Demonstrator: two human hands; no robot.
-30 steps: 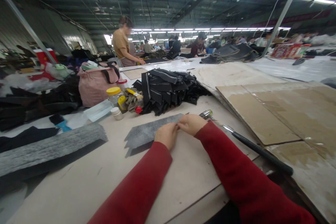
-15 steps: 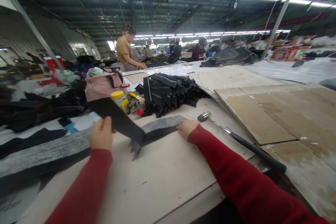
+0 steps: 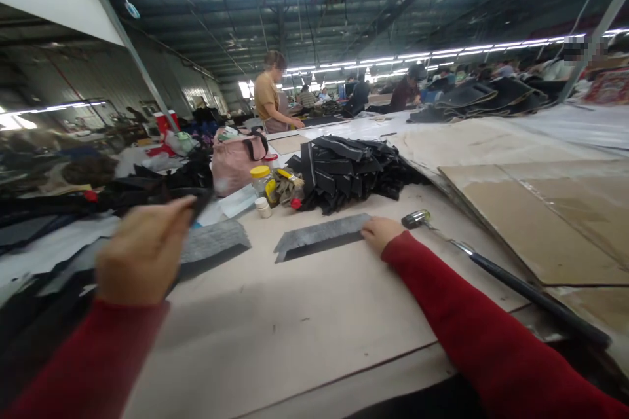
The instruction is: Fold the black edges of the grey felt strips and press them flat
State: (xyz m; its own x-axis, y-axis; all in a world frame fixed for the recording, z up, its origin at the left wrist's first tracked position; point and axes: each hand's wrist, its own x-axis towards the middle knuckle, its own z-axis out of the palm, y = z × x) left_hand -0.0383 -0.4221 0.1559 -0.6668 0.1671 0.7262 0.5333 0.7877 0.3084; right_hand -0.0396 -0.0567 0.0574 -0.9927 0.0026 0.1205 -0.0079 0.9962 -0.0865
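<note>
My left hand (image 3: pixel 142 252) is raised at the left, blurred by motion, pinching a dark strip of fabric (image 3: pixel 199 200) above a long grey felt stack (image 3: pixel 211 243). My right hand (image 3: pixel 381 233) rests with its fingers on the right end of a small grey felt stack (image 3: pixel 322 234) in the middle of the table (image 3: pixel 314 314). Whether those fingers grip the felt is hidden. A hammer (image 3: pixel 491 272) with a black handle lies just right of my right hand.
A heap of black fabric pieces (image 3: pixel 354 170) lies behind the felt. A pink bag (image 3: pixel 236 157), a yellow-lidded jar (image 3: pixel 260 180) and a small white pot (image 3: pixel 263 207) stand at the back left. Cardboard sheets (image 3: pixel 540 209) cover the right side. Other people work at far tables.
My left hand peeled a dark strip off the small felt stack and carried it far left over the long stack. My right hand stayed on the felt's right end. The view turned left.
</note>
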